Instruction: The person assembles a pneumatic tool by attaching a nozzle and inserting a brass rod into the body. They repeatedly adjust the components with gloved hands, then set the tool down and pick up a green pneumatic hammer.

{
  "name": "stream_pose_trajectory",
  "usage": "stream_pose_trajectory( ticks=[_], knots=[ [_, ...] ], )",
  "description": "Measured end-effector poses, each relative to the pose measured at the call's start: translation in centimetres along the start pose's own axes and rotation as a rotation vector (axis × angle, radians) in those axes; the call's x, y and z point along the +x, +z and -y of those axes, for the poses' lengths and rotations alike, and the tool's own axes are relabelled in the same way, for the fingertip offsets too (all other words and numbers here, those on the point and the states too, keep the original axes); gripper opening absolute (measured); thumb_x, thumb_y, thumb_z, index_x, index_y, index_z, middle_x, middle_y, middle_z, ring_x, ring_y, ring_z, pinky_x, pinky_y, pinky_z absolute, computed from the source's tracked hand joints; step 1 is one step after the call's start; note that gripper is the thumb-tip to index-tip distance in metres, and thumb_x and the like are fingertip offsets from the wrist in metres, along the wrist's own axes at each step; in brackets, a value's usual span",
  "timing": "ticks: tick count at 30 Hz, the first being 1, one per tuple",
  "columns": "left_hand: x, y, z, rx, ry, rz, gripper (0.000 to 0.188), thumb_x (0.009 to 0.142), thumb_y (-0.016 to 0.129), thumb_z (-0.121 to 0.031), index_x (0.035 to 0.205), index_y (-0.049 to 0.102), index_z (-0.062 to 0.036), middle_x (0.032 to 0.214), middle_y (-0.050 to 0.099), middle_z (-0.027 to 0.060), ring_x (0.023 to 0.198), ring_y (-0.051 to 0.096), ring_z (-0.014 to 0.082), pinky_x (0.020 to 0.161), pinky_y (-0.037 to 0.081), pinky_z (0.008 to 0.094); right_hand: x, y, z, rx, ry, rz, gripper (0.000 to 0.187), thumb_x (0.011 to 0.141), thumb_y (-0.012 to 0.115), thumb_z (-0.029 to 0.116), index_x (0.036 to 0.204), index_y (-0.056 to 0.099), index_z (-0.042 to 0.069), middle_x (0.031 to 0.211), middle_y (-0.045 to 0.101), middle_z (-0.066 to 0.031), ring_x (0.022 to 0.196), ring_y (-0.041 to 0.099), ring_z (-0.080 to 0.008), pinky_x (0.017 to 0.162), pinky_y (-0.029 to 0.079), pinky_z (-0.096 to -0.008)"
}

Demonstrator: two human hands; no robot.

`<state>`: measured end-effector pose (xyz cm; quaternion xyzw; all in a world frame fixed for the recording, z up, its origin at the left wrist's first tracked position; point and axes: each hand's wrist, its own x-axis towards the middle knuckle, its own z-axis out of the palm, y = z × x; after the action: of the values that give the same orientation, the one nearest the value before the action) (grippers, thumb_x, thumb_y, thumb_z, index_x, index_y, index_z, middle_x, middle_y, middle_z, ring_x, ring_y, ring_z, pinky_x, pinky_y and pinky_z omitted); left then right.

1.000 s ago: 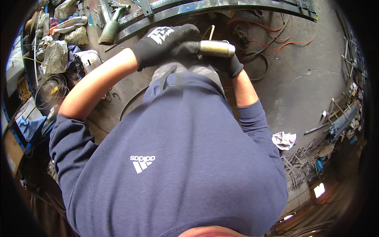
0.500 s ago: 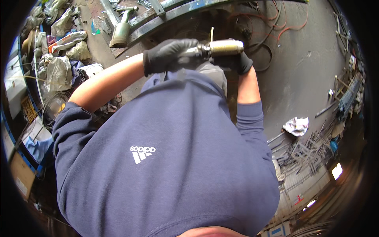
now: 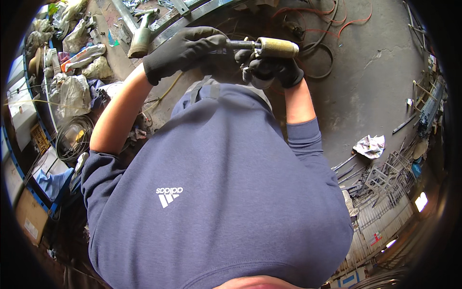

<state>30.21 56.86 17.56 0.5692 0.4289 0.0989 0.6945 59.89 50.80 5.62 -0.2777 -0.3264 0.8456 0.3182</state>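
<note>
My right hand, in a black glove, is closed around a hand-held tool with a tan cylindrical body, held level above my lap. A grey metal shaft sticks out of the tool's left end. Also black-gloved, my left hand has its fingers closed at the far end of that shaft, whose tip they hide. On the metal frame beyond my left hand rests a pneumatic rivet gun, with a round greenish-grey base and a slim head.
Galvanised metal rails run along the top, with small loose metal parts between them. Crumpled bags and coiled wire lie at the left. Orange and black hoses cross the floor at far right. A stack of metal bars lies lower right.
My left hand has moved left and slightly away, and more of the tool's shaft now shows between the hands. The right hand with the tool stays almost in place.
</note>
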Motion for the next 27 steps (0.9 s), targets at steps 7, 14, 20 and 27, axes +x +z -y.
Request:
stream_pose_trajectory(
  ticks=[7,14,20,27],
  knots=[
    [-0.7,3.2,-0.4,-0.147,0.050,-0.052,0.047,0.115,0.052,-0.042,0.140,0.067,-0.0052,0.117,0.071,-0.0011,0.109,0.064,0.0055,0.093,0.053,0.0209,-3.8,-0.7,2.4,-0.062,-0.065,-0.012,0.035,0.090,0.070,0.002,0.125,0.071,0.000,0.102,0.076,-0.0051,0.086,0.070,-0.0115,0.079,0.059,-0.0290],
    [0.3,9.8,3.3,-0.762,0.229,-0.118,0.053,0.107,0.058,-0.055,0.130,0.059,-0.0074,0.098,0.064,0.0022,0.077,0.060,0.0118,0.069,0.049,0.0222,-5.5,-1.2,4.5,-0.067,-0.102,-0.024,0.039,0.087,0.070,-0.001,0.126,0.070,-0.001,0.106,0.076,-0.0091,0.084,0.071,-0.0154,0.078,0.060,-0.0325],
    [3.3,14.4,0.1,-0.188,0.149,-0.578,0.023,0.096,0.081,-0.022,0.108,0.073,-0.0037,0.088,0.072,0.0004,0.075,0.067,0.0090,0.068,0.057,0.0274,-6.0,-2.3,4.8,0.060,-0.043,-0.033,0.038,0.084,0.075,0.000,0.122,0.071,-0.001,0.104,0.075,-0.0093,0.084,0.072,-0.0178,0.078,0.061,-0.0349],
    [5.2,14.8,-2.2,0.139,0.445,-0.555,0.031,0.088,0.086,-0.012,0.119,0.081,-0.0112,0.099,0.076,0.0044,0.089,0.073,0.0121,0.078,0.061,0.0296,-6.4,-3.6,2.8,0.039,-0.143,-0.123,0.038,0.084,0.079,0.004,0.121,0.071,0.001,0.101,0.075,-0.0087,0.087,0.073,-0.0197,0.079,0.061,-0.0350]
  ],
)
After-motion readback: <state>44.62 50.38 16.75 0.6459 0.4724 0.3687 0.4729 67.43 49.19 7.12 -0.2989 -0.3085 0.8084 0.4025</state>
